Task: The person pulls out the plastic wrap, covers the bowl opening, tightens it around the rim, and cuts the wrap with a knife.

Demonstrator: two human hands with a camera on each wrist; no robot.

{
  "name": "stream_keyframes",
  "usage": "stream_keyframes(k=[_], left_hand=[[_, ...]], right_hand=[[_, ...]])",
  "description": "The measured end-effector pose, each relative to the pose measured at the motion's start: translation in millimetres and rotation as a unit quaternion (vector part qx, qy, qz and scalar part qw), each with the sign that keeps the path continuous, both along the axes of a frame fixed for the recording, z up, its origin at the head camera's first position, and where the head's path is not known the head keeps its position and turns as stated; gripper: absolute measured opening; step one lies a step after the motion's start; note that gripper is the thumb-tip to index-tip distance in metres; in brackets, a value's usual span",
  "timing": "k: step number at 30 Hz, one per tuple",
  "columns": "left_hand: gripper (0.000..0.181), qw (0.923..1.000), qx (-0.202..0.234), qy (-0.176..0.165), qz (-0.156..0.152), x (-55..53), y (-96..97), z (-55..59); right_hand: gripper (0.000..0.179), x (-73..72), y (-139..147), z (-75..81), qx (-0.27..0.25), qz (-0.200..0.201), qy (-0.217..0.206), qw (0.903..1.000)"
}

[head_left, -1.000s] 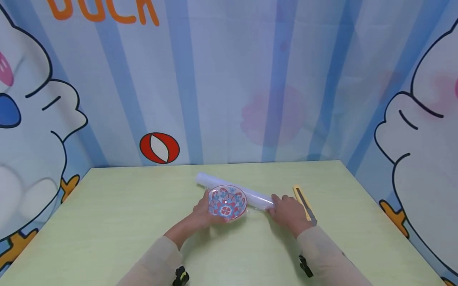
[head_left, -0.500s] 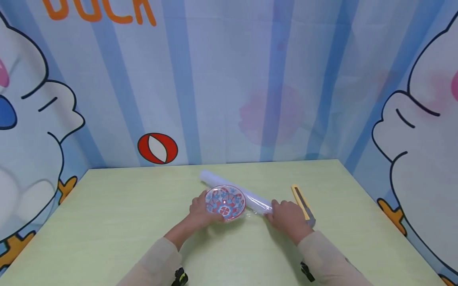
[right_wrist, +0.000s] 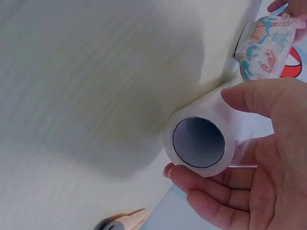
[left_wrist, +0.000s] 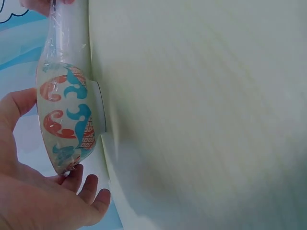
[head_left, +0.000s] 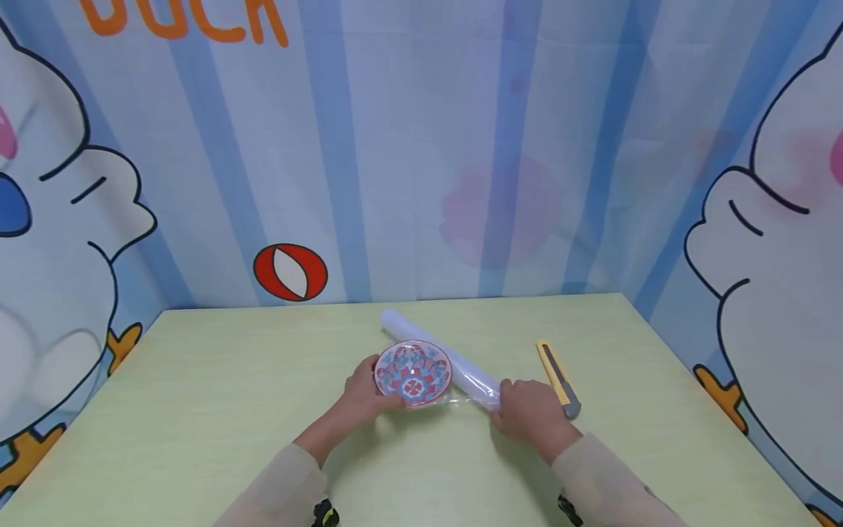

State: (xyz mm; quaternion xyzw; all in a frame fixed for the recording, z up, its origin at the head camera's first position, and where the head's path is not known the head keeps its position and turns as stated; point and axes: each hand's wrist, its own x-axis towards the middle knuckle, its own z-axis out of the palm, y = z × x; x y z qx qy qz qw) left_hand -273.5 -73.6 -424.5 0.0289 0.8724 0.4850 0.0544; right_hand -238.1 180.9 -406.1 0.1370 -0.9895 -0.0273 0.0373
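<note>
A patterned red and blue bowl [head_left: 413, 373] has clear plastic film stretched over it, creased along its side in the left wrist view. My left hand [head_left: 366, 388] holds the bowl by its left rim, thumb on the near side and fingers at the far side. From the bowl the film runs to a roll of cling film [head_left: 454, 362], which lies slantwise behind and to the right of it. My right hand [head_left: 530, 411] grips the near end of the roll, thumb and fingers curled round it; the hollow core [right_wrist: 198, 142] shows in the right wrist view.
A yellow and grey box cutter [head_left: 558, 379] lies just right of my right hand on the pale green table [head_left: 217, 410]. Behind the table hangs a blue striped cloth [head_left: 421, 146] with printed cartoon figures.
The roll has swung: its far end moved right and its near end came a little closer to me with my right hand. The bowl and my left hand shifted slightly left.
</note>
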Motion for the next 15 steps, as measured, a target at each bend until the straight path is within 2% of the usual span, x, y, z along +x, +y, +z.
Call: stream_keyframes(k=[2,4,8,15], left_hand=[[0.089,0.9998,0.005,0.0,-0.018,0.1,-2.7,0.4],[0.092,0.9992,0.023,-0.017,-0.029,0.9,-5.1,1.2],[0.098,0.9965,0.06,-0.052,-0.027,1.1,-7.7,1.2],[0.082,0.9948,0.092,-0.039,-0.022,-0.8,-9.1,-4.8]], right_hand=[[0.031,4.3,-0.2,0.5,0.0,0.001,0.005,1.0],[0.03,8.7,-0.8,0.2,-0.004,0.005,0.012,0.9999],[0.029,17.6,-3.1,-1.3,-0.024,0.009,0.02,0.9995],[0.03,30.6,-5.9,-1.3,-0.034,0.015,0.029,0.9989]])
